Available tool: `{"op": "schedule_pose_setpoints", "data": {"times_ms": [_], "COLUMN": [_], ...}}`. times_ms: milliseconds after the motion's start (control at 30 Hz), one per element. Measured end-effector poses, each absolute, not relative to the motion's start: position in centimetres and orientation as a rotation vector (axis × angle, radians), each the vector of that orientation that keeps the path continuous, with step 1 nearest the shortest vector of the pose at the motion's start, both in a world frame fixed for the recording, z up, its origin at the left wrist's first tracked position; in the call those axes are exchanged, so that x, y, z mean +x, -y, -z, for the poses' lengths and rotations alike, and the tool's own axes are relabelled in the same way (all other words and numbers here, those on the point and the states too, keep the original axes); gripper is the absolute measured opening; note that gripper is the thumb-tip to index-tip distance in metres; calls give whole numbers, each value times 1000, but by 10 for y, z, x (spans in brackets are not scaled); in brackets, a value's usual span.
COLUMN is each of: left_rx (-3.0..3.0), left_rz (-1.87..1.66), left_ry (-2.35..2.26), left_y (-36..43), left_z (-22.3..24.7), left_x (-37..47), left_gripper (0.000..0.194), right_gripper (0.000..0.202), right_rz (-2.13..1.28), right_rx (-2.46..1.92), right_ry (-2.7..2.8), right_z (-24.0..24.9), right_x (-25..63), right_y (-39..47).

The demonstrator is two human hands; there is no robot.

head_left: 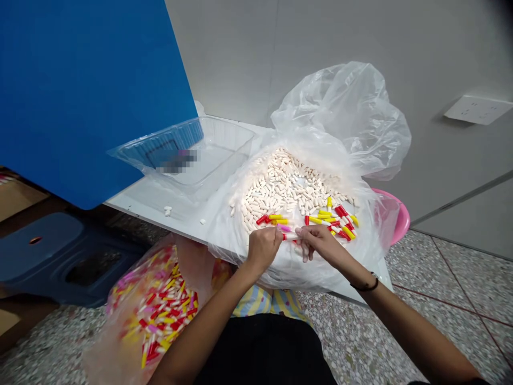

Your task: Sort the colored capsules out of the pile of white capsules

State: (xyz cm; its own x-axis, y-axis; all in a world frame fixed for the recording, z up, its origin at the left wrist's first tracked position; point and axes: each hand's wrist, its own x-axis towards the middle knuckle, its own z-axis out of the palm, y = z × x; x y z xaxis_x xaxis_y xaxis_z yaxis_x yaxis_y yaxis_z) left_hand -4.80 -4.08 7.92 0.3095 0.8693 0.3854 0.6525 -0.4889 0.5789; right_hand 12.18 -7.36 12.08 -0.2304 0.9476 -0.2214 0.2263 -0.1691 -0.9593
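Note:
A small red-and-white capsule-shaped piece (290, 236) spans the gap between my two hands. My left hand (263, 248) is closed at its red end, while the fingers of my right hand (318, 242) pinch the white end. Just beyond my fingers lie several red, yellow and white capsule-shaped pieces (343, 220), and a pink one (284, 228) shows near my left hand. Behind them spreads a heap of small off-white pieces (276, 182) in an opened clear plastic bag (340, 123). My fingertips are partly hidden.
A clear plastic tray (232, 136) stands left of the bag on the white table (136, 206). Below, another bag (160, 305) holds many coloured pieces. A blue stool (44, 240) is at left, a blue panel (88, 96) behind it, and a pink basin rim (401, 219) at right.

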Motion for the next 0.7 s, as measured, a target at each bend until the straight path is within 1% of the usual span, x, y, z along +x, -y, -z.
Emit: {"op": "schedule_pose_setpoints", "data": {"times_ms": [67,100,167,267,333,400,467,533,600,700], "left_rx": [2390,2407,2338,2168,2147,2216,2307,2359,2391,2539], "left_rz": [-978,-954,-867,-730,-686,-665,-646,-649,-715,-889], "left_ry": [-1308,-1301,-1350,-1385,-1345,-1286,-1219,-1188,-1205,-1144], "left_y": [38,36,31,25,25,26,28,30,31,31], "left_z": [-85,-88,-91,-94,-94,-91,-87,-83,-81,-81], "left_x": [-50,-50,-49,-47,-46,-46,-45,-44,-42,-41], "left_gripper": [42,42,44,48,47,46,44,44,46,47], "right_gripper": [49,48,40,25,20,23,26,30,37,42], "right_rz": [-1536,-1486,-1179,-552,-357,-315,-367,-556,-937,-1602], "right_rx": [-1398,-1417,-1464,-1408,-1357,-1343,-1346,-1371,-1402,-1311], "right_ry": [1427,1467,1648,1949,2112,2252,2326,2265,2055,1521], "right_z": [-120,-120,-118,-115,-113,-113,-114,-116,-117,-115], "right_x": [122,123,125,131,136,140,143,143,143,144], "right_y": [72,72,72,75,77,80,81,82,82,83]}}
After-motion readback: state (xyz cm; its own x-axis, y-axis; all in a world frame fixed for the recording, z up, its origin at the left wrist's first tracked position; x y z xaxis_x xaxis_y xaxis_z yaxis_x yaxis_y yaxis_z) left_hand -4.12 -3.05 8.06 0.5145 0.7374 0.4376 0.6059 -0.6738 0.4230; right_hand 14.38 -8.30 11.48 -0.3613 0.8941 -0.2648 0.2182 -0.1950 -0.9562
